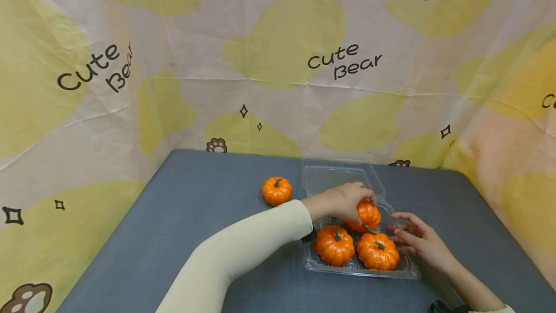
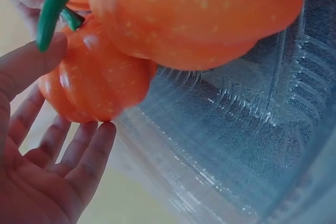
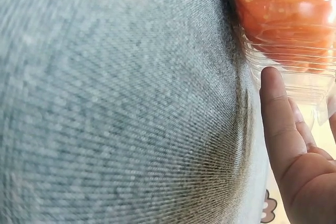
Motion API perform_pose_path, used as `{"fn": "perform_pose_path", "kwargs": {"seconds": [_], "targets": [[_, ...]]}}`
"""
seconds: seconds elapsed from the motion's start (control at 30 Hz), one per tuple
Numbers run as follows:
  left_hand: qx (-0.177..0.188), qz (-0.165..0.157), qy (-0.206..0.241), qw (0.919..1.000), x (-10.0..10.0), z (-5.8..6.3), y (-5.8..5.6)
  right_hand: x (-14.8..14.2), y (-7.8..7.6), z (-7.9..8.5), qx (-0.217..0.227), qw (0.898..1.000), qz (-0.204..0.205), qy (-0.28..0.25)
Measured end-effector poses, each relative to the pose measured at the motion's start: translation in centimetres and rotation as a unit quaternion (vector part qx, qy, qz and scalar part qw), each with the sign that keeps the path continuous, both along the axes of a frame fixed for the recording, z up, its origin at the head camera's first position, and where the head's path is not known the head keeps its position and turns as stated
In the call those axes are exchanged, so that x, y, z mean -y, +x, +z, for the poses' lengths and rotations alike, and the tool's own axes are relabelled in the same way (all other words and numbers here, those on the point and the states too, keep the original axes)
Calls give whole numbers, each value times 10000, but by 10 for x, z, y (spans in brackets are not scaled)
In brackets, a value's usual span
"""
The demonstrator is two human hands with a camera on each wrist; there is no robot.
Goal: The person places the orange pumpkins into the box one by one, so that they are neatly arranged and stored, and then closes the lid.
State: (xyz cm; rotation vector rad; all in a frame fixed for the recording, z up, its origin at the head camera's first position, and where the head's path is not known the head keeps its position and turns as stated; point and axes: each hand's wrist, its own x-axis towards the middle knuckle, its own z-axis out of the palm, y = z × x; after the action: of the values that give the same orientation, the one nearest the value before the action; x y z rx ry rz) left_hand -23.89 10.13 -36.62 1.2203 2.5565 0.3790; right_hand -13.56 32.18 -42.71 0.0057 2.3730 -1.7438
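My left hand (image 1: 345,202) grips a small orange toy pumpkin (image 1: 368,214) at the back part of a clear plastic clamshell box (image 1: 323,268). In the left wrist view, thumb and fingers lie around this pumpkin (image 2: 105,85), which has a green stem. Two more pumpkins sit in the front of the box, one on the left (image 1: 332,250) and one on the right (image 1: 378,256). Beside the box's right wall is my right hand (image 1: 427,245), fingers extended. The right wrist view shows a fingertip (image 3: 271,77) right at the ribbed clear wall.
A fourth-like loose pumpkin (image 1: 277,191) stands on the grey tabletop (image 1: 208,192), left of the box. The clear lid (image 1: 336,174) lies folded back behind the box. A printed cloth (image 1: 278,37) hangs around the table's back and sides.
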Motion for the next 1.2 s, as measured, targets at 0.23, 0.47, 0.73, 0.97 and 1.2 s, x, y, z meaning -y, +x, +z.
{"fn": "perform_pose_path", "kwargs": {"seconds": [0.23,0.47,0.73,0.97,1.2], "targets": [[372,119,229,9990,4,5,0,0,1,1,46,10000,-5,-7],[482,39,510,9975,12,11,-1,0,0,1,70,10000,37,-24],[520,-121,867,9948,31,22,-1,-1,0,0,103,9999,20,-53],[656,17,1433,9875,53,30,0,-2,0,-1,122,9999,17,-77],[714,164,2000,9771,75,42,-1,-1,0,-2,21,10000,35,-68]]}}
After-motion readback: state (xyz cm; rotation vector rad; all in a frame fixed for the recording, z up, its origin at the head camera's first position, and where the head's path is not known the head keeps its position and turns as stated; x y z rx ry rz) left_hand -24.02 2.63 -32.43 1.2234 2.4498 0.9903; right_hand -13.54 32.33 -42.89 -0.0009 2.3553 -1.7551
